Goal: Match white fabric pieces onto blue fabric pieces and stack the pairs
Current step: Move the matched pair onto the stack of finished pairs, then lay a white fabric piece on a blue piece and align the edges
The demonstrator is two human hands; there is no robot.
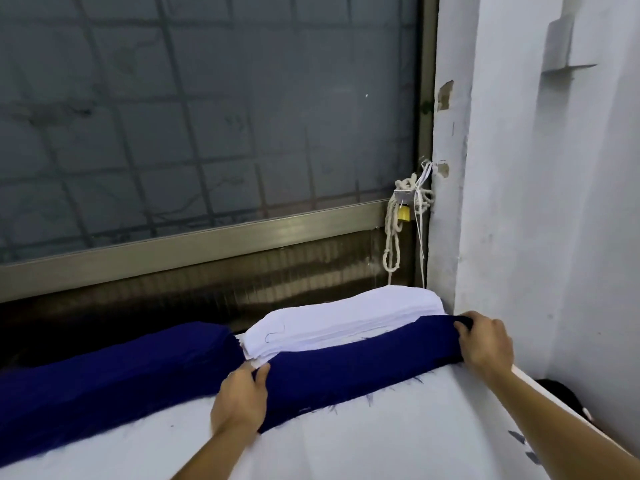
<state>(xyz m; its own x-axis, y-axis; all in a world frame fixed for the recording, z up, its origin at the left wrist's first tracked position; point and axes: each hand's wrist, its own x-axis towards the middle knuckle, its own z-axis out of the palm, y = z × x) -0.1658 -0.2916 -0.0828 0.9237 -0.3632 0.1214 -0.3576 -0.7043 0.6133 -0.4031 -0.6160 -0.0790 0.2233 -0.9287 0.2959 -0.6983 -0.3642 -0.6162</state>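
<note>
A long stack of dark blue fabric pieces lies across the white table. My left hand grips its left end, thumb on top and fingers curled under. My right hand grips its right end near the wall. Just behind this stack sits a pile of white fabric pieces, touching its far edge. A second, longer stack of dark blue fabric lies to the left.
A window with a metal frame runs along the back. White rope and a yellow padlock hang at its right corner. A white wall closes the right side. Blue thread scraps dot the table's right edge.
</note>
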